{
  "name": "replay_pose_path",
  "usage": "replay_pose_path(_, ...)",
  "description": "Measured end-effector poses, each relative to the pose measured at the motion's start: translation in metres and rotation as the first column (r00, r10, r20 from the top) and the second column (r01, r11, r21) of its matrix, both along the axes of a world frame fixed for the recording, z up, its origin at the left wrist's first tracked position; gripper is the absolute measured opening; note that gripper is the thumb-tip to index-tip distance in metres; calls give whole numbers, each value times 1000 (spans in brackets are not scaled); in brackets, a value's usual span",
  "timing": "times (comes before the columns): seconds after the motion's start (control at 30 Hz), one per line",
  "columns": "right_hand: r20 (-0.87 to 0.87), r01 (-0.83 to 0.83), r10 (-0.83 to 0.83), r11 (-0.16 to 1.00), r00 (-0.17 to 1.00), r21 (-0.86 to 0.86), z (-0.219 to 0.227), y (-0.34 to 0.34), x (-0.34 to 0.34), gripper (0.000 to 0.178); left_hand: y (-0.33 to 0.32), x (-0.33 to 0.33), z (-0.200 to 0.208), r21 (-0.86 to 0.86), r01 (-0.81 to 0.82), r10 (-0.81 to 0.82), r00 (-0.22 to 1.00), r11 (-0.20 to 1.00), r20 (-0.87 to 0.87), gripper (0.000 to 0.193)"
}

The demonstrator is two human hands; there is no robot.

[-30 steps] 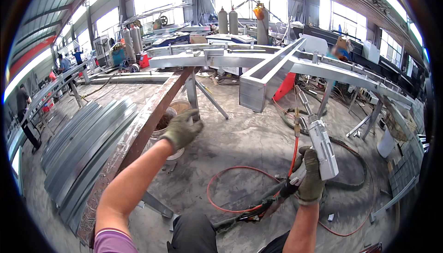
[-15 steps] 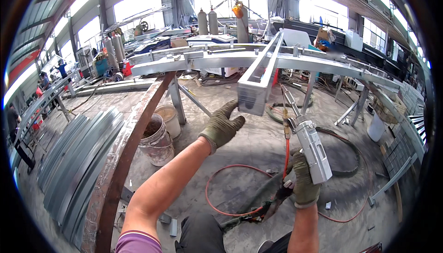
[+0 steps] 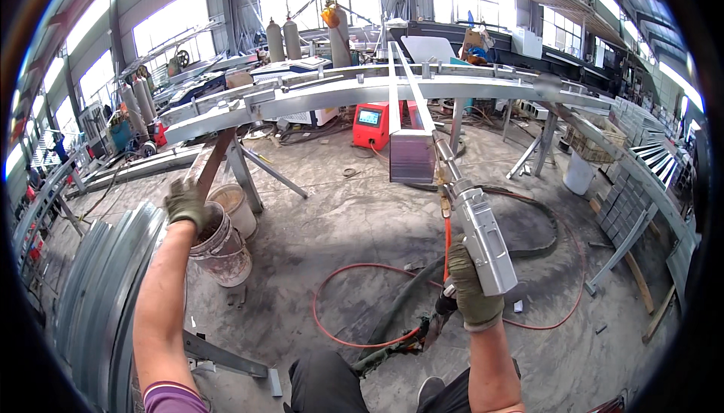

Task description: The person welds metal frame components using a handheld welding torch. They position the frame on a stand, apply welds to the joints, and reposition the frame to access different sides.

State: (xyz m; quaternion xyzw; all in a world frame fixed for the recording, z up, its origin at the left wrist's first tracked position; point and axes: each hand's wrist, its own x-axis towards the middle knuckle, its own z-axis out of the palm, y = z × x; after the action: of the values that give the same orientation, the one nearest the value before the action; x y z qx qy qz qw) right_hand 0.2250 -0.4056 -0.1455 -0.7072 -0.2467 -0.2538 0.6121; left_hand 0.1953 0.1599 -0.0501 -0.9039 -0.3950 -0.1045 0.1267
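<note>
While your right hand [image 3: 475, 285] wraps around the grey gun [image 3: 484, 236] below the silver beam [image 3: 412, 158], your left hand [image 3: 185, 206] is at the brown beam [image 3: 214, 157]; I can't tell if it grips. The gun looks hard and heavy, so hold its back end.

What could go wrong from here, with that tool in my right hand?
The silver gun-shaped tool in your right hand has its nozzle close by the metal beam, so a small slip might knock the two together.

The red hose loops across the floor ahead of your shoe and could trip you or snag.

Your left hand is gloved, but the bare left forearm might get scraped on nearby metal sheets.
</note>
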Motion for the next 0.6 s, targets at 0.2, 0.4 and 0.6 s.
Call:
replay_pose_path(0.2,263,166,-126,977,956,-136,1,17,-1,22,108,-67,-64,-333,-237,217,971,913,-96,126)
replay_pose_path(0.4,131,127,-113,986,985,-106,-2,37,3,14,83,-73,-52,-260,-256,238,966,931,-100,118)
replay_pose_path(0.6,215,205,-161,958,963,-201,-8,49,8,15,58,-68,-93,324,-10,-21,995,946,93,87)
